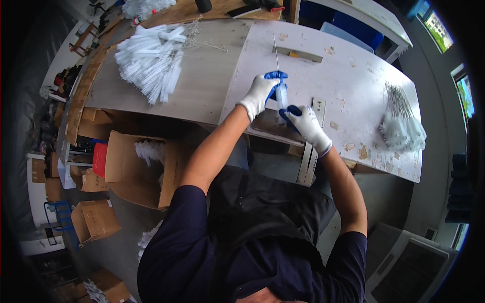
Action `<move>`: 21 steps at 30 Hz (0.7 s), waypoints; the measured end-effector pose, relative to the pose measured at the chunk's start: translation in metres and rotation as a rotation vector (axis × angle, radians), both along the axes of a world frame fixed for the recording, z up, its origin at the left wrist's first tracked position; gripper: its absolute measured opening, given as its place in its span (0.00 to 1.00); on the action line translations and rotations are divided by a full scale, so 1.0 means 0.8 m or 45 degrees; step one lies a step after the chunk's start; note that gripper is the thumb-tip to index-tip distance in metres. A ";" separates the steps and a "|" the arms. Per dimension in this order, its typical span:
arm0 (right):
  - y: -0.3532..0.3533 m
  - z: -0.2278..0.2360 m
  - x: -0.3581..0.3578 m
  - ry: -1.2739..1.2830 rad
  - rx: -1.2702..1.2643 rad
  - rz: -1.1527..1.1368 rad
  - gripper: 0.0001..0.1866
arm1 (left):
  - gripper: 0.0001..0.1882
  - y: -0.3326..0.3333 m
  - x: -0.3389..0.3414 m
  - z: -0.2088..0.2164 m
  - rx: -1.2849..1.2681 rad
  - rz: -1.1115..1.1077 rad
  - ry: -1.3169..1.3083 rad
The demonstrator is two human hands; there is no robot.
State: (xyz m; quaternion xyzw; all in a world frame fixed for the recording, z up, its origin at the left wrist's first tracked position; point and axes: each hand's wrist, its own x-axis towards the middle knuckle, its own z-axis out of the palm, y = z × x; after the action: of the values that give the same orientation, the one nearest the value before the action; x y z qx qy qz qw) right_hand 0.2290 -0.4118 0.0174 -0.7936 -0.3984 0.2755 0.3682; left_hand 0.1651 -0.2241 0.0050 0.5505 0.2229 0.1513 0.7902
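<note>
Alongside, open carton (121, 157) holds white brushes (150, 151); left hand (258, 95) grips brush (281, 97).

Okay, outfit check: the black apron (268, 202) is all creases, with a slight sheen. Behind it there's a navy shirt (273, 270), plain and short-sleeved, left sleeve (184, 219) to the left of the apron, right sleeve (348, 257) to the right. Out past the apron, the left grip (262, 91) and right grip (304, 122) wear matching gloves (252, 93), white backs, blue-coated fingers. Right one's got a small printed mark, too faint to make out.
</note>
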 end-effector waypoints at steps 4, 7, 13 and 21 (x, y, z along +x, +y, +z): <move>0.008 -0.007 0.013 0.146 0.083 -0.009 0.18 | 0.14 0.008 0.015 -0.008 0.054 0.043 0.022; 0.004 -0.006 0.014 0.075 0.020 -0.114 0.20 | 0.16 0.006 0.015 -0.014 0.024 -0.002 -0.011; 0.013 -0.005 0.019 -0.094 -0.032 -0.044 0.24 | 0.16 0.001 0.019 -0.025 -0.064 0.010 0.092; 0.022 -0.013 0.018 -0.251 -0.143 -0.037 0.24 | 0.14 0.012 0.037 -0.055 -0.204 -0.027 -0.022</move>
State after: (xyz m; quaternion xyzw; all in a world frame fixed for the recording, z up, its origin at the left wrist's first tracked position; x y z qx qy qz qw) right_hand 0.2438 -0.3944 0.0070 -0.8420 -0.4049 0.2126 0.2861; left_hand 0.1948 -0.2143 -0.0390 0.4866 0.2218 0.1293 0.8350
